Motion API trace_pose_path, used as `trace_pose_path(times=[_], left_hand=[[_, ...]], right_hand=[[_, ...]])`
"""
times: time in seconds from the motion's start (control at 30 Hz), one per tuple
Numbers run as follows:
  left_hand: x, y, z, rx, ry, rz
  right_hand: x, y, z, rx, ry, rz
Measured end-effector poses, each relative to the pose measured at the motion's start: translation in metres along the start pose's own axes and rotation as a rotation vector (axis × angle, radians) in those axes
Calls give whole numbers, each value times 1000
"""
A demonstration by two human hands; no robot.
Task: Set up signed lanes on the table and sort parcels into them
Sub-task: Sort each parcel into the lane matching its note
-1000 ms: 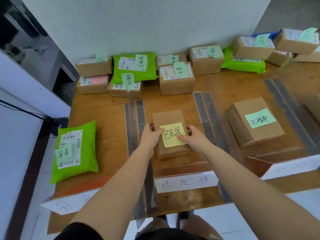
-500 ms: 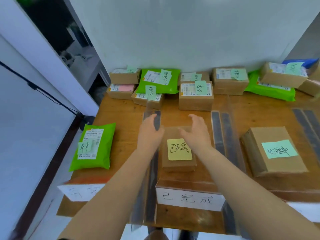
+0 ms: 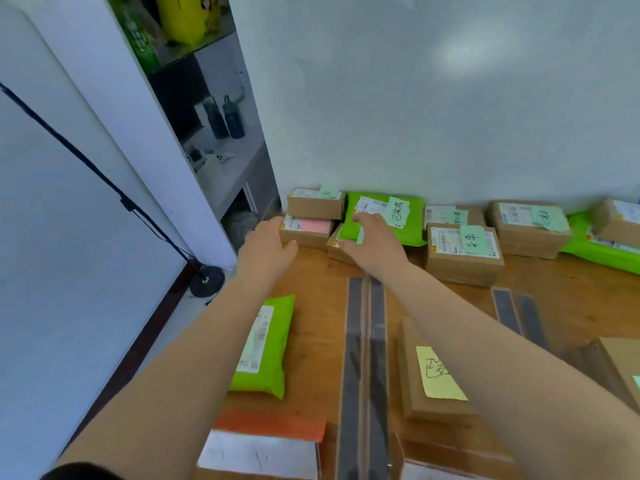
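Both hands reach empty to the far-left pile, the right hand (image 3: 372, 242) resting spread on the green mailer (image 3: 408, 230), the left hand (image 3: 268, 249) open beside the boxes; next likely gripping one parcel and reading its note.

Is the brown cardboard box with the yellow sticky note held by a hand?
No, the brown cardboard box with the yellow sticky note lies untouched.

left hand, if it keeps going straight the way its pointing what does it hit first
Most likely the brown box with the pink label. The left hand points up and right, toward the back of the table, its fingertips already at that box's near left corner; whether they touch it is unclear.
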State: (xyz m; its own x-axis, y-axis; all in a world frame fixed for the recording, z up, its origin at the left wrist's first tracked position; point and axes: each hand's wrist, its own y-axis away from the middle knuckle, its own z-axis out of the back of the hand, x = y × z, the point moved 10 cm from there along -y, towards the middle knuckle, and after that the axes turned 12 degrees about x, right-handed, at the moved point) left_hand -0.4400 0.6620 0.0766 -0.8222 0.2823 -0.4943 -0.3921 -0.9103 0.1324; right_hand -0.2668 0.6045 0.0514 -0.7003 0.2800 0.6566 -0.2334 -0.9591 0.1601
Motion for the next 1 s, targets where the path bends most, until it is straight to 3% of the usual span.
trace_pose_path(times=[0.37,0.7,1.0], left_hand=[[77,-187,-29,178,109,-74],[89,-269,-85,265,364,-25],[102,-233,-51,-65,764,-40]], right_hand=[[-9,-165,-44,-10,-98,-262],[-48,-231,-54,-136,-135,-350],[-43,-199,-45,-334,-444,-349]])
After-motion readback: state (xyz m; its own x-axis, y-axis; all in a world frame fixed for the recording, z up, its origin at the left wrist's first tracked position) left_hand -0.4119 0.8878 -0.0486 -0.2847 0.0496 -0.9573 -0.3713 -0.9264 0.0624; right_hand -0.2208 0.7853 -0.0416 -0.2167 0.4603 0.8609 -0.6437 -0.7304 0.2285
